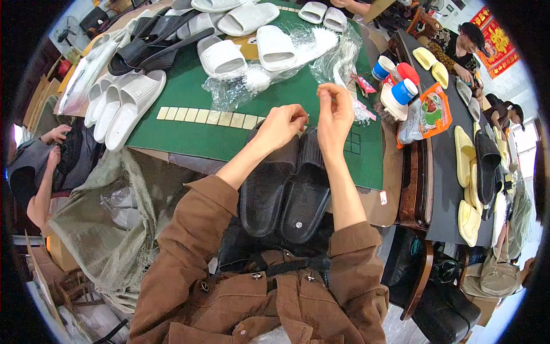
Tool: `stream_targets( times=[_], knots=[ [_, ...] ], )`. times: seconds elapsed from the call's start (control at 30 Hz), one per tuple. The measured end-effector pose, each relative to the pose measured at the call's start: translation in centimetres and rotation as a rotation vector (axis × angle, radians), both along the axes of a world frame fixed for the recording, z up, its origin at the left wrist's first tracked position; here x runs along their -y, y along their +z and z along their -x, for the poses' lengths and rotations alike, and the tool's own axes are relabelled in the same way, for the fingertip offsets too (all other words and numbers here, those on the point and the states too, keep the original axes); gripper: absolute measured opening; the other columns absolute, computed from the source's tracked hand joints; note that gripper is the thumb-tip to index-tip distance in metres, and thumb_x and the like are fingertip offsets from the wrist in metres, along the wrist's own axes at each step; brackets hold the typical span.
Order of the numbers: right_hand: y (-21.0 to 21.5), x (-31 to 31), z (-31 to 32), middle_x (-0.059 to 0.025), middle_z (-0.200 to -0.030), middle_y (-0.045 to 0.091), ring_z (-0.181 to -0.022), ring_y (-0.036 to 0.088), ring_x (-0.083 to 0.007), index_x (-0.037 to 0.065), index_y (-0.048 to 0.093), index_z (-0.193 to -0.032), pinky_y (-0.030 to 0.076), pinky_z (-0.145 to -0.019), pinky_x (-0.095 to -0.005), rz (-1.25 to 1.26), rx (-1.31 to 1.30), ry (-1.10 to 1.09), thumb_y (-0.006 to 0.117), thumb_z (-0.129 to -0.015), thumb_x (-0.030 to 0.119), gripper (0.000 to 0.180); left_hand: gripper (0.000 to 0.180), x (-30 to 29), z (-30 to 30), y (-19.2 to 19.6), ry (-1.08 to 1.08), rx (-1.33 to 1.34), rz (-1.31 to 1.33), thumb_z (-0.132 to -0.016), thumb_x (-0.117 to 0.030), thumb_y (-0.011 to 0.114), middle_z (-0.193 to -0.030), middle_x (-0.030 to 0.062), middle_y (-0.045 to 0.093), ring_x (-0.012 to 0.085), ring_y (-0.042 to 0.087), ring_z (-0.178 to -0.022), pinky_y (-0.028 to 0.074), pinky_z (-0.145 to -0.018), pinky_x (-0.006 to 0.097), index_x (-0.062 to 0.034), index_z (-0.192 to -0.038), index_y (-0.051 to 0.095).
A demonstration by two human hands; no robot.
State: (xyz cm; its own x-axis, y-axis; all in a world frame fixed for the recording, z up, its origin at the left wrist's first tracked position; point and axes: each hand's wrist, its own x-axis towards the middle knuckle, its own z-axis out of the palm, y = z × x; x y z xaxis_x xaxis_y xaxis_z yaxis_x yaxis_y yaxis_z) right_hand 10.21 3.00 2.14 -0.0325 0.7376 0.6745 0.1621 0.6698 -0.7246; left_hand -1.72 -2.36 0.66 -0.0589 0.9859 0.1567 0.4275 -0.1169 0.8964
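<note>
A pair of black slide slippers (307, 198) lies side by side in front of me at the table's near edge, heels toward my body. Above their straps I hold both hands up. My left hand (282, 127) has its fingers curled in a pinch. My right hand (336, 114) is raised just beside it, thumb and fingertips pressed together. Anything between the fingertips is too small to make out. Beyond my hands, clear plastic bags with thin white plastic strands (325, 40) spread over the green mat (189, 137), near grey slide slippers (277, 49).
White slippers (134, 103) and black slippers (129, 57) pile up at the left. Blue-and-white cups (404, 90) and an orange snack bag (431, 112) stand at the right. Yellow slippers (465, 155) line a dark table farther right, where other people work. A green-grey sack (109, 223) hangs left.
</note>
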Motion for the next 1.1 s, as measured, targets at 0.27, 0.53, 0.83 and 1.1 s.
stream_targets(
  times=[0.27, 0.53, 0.83, 1.1],
  knots=[
    [-2.1, 0.2, -0.6, -0.0064, -0.081, 0.066, -0.068, 0.06, -0.0122, 0.0, 0.065, -0.092, 0.049, -0.064, -0.0266, 0.518, 0.115, 0.19, 0.062, -0.086, 0.012, 0.013, 0.012, -1.0, 0.2, -0.4, 0.389, 0.245, -0.378, -0.088, -0.009, 0.055, -0.065, 0.0072, 0.056, 0.0097, 0.048, -0.058, 0.041, -0.055, 0.028, 0.0012, -0.089, 0.061],
    [-2.7, 0.0, -0.5, -0.0053, -0.086, 0.065, -0.071, 0.061, -0.0091, 0.003, 0.069, -0.102, 0.049, -0.064, -0.0228, 0.458, -0.01, 0.259, 0.06, -0.089, 0.009, 0.017, 0.013, -1.6, 0.2, -1.0, 0.16, -0.119, -0.32, -0.085, -0.005, 0.054, -0.074, 0.0159, 0.061, 0.026, 0.061, -0.064, 0.046, -0.058, 0.035, -0.0006, -0.093, 0.063],
    [-2.6, 0.4, -1.2, -0.0029, -0.084, 0.065, -0.073, 0.061, -0.0093, -0.002, 0.064, -0.096, 0.052, -0.064, -0.0231, 0.598, -0.12, 0.278, 0.059, -0.089, 0.005, 0.011, 0.005, -1.4, -1.1, -0.5, 0.2, 0.125, -0.254, -0.081, 0.0, 0.059, -0.078, 0.0194, 0.064, 0.033, 0.065, -0.072, 0.051, -0.064, 0.038, 0.0047, -0.082, 0.058],
    [-2.1, -0.1, -0.9, -0.0037, -0.084, 0.064, -0.072, 0.06, -0.0088, -0.002, 0.063, -0.095, 0.051, -0.059, -0.0235, 0.403, -0.135, 0.127, 0.057, -0.09, 0.005, 0.011, 0.009, -0.6, -0.5, -0.3, 0.16, 0.002, -0.26, -0.085, -0.006, 0.06, -0.07, 0.0108, 0.064, 0.0148, 0.061, -0.064, 0.049, -0.059, 0.03, 0.0023, -0.089, 0.059]
  ],
)
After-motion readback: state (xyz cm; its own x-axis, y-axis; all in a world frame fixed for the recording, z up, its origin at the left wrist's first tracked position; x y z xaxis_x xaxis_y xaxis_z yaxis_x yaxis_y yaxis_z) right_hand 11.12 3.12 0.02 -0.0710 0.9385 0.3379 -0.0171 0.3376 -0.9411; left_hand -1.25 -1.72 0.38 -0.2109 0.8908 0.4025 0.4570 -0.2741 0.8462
